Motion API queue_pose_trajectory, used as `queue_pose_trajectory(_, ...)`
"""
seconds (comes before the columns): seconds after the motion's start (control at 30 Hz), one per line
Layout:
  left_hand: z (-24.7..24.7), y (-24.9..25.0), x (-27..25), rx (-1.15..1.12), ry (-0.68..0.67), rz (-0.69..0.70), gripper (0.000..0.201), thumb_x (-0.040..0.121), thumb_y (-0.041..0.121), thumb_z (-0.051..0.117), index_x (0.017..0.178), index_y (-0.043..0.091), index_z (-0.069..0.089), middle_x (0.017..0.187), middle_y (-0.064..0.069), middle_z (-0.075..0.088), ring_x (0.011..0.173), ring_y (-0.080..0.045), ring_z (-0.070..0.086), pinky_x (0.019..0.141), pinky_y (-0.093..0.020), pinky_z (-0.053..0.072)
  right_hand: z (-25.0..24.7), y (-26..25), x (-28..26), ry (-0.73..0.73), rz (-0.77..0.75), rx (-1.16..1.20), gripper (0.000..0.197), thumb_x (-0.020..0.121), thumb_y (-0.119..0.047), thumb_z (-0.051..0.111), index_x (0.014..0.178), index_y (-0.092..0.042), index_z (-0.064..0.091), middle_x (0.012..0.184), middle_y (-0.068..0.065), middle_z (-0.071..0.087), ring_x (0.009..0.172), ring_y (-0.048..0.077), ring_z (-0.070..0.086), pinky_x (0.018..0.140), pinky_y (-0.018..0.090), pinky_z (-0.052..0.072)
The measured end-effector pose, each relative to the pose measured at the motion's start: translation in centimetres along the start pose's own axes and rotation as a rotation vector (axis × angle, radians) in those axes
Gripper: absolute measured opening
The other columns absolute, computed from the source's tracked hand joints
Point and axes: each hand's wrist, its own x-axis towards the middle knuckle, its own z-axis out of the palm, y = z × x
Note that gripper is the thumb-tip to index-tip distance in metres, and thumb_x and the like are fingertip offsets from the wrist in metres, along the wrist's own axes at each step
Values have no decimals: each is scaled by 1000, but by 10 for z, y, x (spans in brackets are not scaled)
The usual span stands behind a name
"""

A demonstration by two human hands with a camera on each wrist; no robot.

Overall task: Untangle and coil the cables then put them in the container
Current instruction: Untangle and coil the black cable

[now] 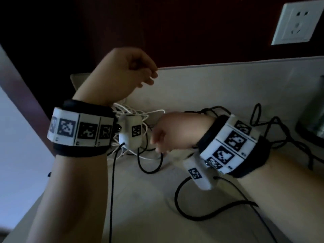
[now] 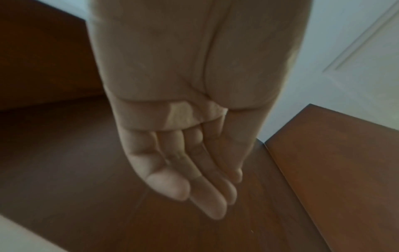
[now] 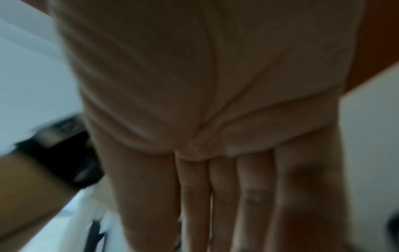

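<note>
The left hand [image 1: 126, 67] hung raised above the tabletop [image 1: 219, 88], fingers loosely extended and holding nothing. The white cables [image 1: 140, 113] lay tangled below it, toward its 6 o'clock. The right hand [image 1: 175, 130] reached into the pile, fingertips down among white and black cables [image 1: 149, 165]; whether it gripped any could not be told.

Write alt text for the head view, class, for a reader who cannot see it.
Two bare hands work over a pale table: the left hand is raised, fingers loosely curled and empty, and the right hand reaches down to a tangle of white cables and black cables. A wall socket sits upper right.
</note>
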Motion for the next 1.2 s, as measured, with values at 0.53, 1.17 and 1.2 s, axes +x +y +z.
queue_pose_trajectory(0.53, -32, 0, -17, 43, 78, -4, 14, 97, 10, 57, 98, 20, 67, 91, 8, 73, 83, -2, 71, 74, -23, 58, -4, 14, 40, 378, 328, 1089, 35, 106, -22, 37, 76, -10, 51, 60, 4, 48, 32, 7, 46, 38, 22, 50)
queue_pose_trajectory(1.17, 68, 0, 1, 233, -762, -162, 62, 85, 48, 70, 139, 33, 44, 117, 19, 69, 109, 4, 62, 103, -28, 46, -66, 92, -39, 946, 217, 1162, 38, 107, -43, 30, 79, -25, 49, 49, -13, 38, 38, 3, 31, 46, 16, 42)
queue_pose_trajectory(1.2, 69, 0, 0, 256, -764, -163, 59, 85, 48, 70, 137, 33, 46, 111, 21, 71, 106, 2, 63, 102, -31, 47, -66, 94, -38, 965, 233, 1187, 37, 106, -42, 31, 80, -24, 50, 51, -13, 39, 38, 3, 33, 47, 18, 44)
